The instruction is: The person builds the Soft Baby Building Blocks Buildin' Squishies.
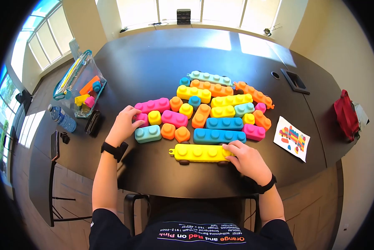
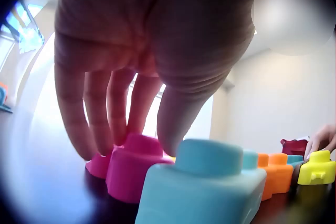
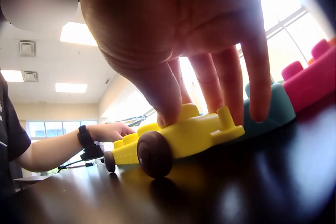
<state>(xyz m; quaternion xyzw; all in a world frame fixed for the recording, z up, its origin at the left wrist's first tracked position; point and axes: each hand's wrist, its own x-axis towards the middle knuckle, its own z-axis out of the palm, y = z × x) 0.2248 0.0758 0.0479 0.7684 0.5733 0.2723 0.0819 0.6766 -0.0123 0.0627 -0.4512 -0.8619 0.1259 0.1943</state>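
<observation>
Left hand (image 1: pixel 122 124): thumb and fingers pinch the small pink block (image 1: pixel 143 120), fingers pointing down. Right hand (image 1: pixel 248 161): thumb on the near side of the yellow car (image 1: pixel 201 153), fingers over its far side, gripping near its right end.

Pink block sits right at the left hand's fingertips. Long pink block (image 1: pixel 155 104) lies just beyond that hand, small yellow block (image 1: pixel 154 117) just right of it, teal block (image 1: pixel 148 133) just on its near side. Two orange cubes (image 1: pixel 167 131) sit farther right of it, past the teal block.

Car runs leftward from the right hand, studs up, dark wheels (image 1: pixel 184 162) on the table (image 1: pixel 153 175), hook (image 1: pixel 171 152) at the end away from that hand. Long blue block (image 1: pixel 219 136) is just beyond the right hand and to its left; wide pink block (image 1: pixel 254 132) just beyond it. Rest of the blocks spread farther out from both hands.

Picture card (image 1: pixel 292 139) is right of the right hand, red bag (image 1: pixel 346 116) well right. Black case (image 1: pixel 92 123) is left of the left hand; bottle (image 1: pixel 62 118) farther left; clear bag (image 1: pixel 77 85) with more blocks beyond the case.
</observation>
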